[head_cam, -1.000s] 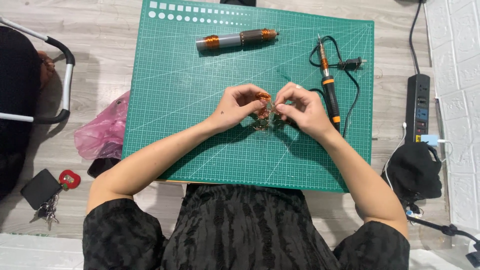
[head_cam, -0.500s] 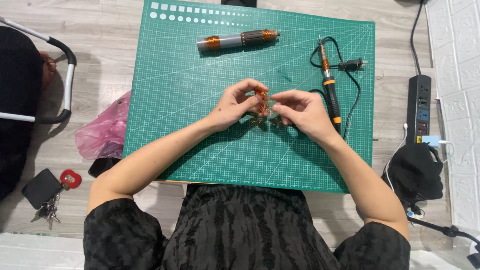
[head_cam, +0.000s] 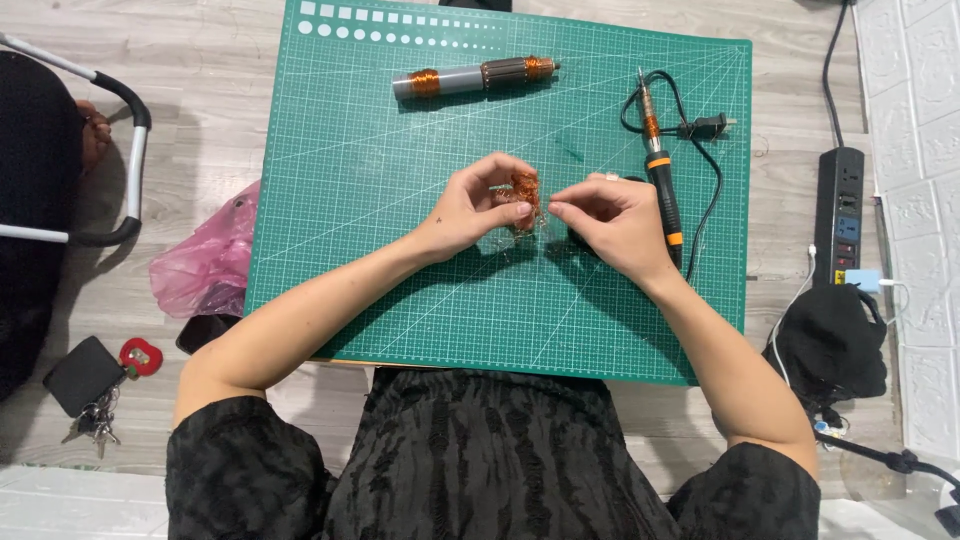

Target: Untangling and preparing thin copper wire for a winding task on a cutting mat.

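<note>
My left hand (head_cam: pixel 475 207) grips a small tangled bundle of copper wire (head_cam: pixel 524 190) above the middle of the green cutting mat (head_cam: pixel 380 250). Beside it my right hand (head_cam: pixel 612 220) has thumb and forefinger pinched together, apparently on a thin strand drawn from the bundle; the strand itself is too fine to see clearly. A grey motor rotor with copper windings (head_cam: pixel 476 76) lies at the back of the mat. A soldering iron with black and orange handle (head_cam: pixel 658 170) rests just right of my right hand, its cord looped beside it.
A pink plastic bag (head_cam: pixel 205 262) lies off the mat's left edge. A black key pouch with keys (head_cam: pixel 92 378) sits on the floor at the left. A power strip (head_cam: pixel 843 215) and black cloth (head_cam: pixel 830 350) lie at the right. A chair frame (head_cam: pixel 120 150) stands at the far left.
My right hand has drawn a little away to the right of the copper bundle, opening a gap between the hands. The left hand stays on the bundle.
</note>
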